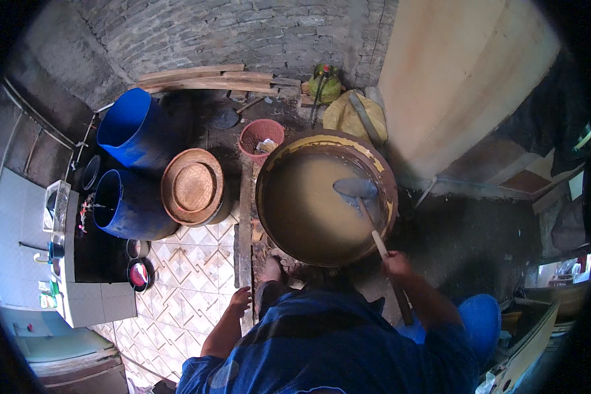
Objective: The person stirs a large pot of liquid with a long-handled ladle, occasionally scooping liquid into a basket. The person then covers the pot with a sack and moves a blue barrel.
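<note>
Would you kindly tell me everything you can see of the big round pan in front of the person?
The big round pan is a wide, shallow, dark vessel, seemingly metal, its rim crusted with yellowish residue. It sits low on the dark ground, beside a woven lid and a red basket. Smooth tan liquid fills most of it. A long-handled paddle dips its flat blade into the liquid at the right side, its wooden handle leaning over the near rim into the grip of the right hand. The left hand hangs apart.

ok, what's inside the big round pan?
The big round pan holds an opaque tan liquid and the blade of a long wooden paddle, gripped by the right hand. The pan's bottom is hidden under the liquid.
</note>
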`<state>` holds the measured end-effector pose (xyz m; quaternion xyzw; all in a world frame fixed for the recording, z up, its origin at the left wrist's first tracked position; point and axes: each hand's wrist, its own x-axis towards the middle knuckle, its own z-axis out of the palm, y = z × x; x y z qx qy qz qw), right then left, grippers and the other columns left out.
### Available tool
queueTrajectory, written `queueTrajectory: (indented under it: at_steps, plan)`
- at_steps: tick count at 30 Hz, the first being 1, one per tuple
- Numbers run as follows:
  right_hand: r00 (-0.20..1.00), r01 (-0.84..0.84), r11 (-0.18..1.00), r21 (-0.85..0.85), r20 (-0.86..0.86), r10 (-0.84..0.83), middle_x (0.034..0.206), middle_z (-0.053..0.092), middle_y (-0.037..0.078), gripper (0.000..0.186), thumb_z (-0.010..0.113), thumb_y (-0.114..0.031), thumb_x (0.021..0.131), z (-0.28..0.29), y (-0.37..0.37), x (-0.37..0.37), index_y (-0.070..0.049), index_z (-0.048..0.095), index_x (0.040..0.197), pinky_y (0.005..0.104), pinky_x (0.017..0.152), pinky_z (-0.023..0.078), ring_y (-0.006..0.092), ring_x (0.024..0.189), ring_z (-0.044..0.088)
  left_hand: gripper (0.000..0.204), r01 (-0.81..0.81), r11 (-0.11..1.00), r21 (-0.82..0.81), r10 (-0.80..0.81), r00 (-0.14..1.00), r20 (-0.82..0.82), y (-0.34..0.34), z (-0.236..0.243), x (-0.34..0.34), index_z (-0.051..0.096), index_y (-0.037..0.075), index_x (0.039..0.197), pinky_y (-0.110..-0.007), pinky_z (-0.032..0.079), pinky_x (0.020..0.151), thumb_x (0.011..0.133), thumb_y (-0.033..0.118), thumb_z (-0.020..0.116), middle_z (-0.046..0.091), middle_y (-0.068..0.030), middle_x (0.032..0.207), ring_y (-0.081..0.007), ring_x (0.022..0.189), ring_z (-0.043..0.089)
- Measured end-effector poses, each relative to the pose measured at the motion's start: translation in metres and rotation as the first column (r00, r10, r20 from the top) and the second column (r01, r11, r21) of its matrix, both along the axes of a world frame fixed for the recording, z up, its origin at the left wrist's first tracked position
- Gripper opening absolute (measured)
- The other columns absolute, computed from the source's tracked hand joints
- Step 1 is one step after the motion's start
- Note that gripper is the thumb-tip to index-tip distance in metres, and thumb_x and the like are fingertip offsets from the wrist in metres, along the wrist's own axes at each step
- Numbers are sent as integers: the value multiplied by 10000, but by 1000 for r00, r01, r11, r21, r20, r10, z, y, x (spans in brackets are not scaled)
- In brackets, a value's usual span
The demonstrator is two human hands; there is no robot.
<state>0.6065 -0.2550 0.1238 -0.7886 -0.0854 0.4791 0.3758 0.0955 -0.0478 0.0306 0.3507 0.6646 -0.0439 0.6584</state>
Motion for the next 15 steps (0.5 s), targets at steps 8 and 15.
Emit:
queueTrajectory:
  at_steps: [8, 15]
  plan:
    - [988, -8, 986, -164, 152, 33, 798, 643, 125, 124, 593, -167, 886, -38, 61, 10, -71, 612, 963, 442, 650, 525, 326, 729, 647, 405, -54, 999, 4, 54, 999, -6, -8, -18, -12, 467, 177, 1358, -442, 441, 800, 955, 198, 434, 588, -57, 1178, -226, 1009, 573]
    - [686, -329, 888, -322, 565, 459, 944, 661, 180, 203, 606, -215, 862, -37, 107, -17, -60, 621, 993, 456, 801, 499, 384, 915, 630, 478, -98, 995, -10, 99, 995, 10, -18, -22, -17, 467, 175, 1363, -430, 435, 801, 892, 205, 543, 586, -38, 1136, -231, 1011, 568]
